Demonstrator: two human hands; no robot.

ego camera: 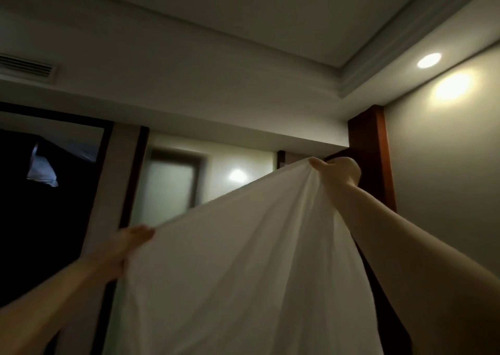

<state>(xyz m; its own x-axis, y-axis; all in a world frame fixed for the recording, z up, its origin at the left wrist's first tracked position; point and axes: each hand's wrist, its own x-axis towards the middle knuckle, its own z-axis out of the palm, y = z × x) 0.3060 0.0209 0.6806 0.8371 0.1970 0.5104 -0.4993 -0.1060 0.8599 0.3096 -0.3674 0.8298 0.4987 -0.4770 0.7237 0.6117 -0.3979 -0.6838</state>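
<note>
White sheet (243, 260) hangs spread between both raised arms, its top edge running as a taut slanted line from lower left up to upper right. The right hand (335, 173) is the higher one: it clenches a bunched corner of the cloth, thumb pressed on the near side, and folds fan out and down from that grip. The left hand (130, 243) is lower and well apart from the right. It is blurred, yet its fingers close on the sheet's left edge, with the cloth falling straight down just beside the wrist. Below the two grips the fabric drops in long soft creases and fills the lower middle of the view, passing out of sight at the bottom edge.

Behind the sheet stands a frosted glass panel (170, 184), partly covered by it. A wooden door frame (370, 148) rises just behind the right hand. A ceiling light (429, 60) glows above, and an air vent (27, 66) sits at the far left.
</note>
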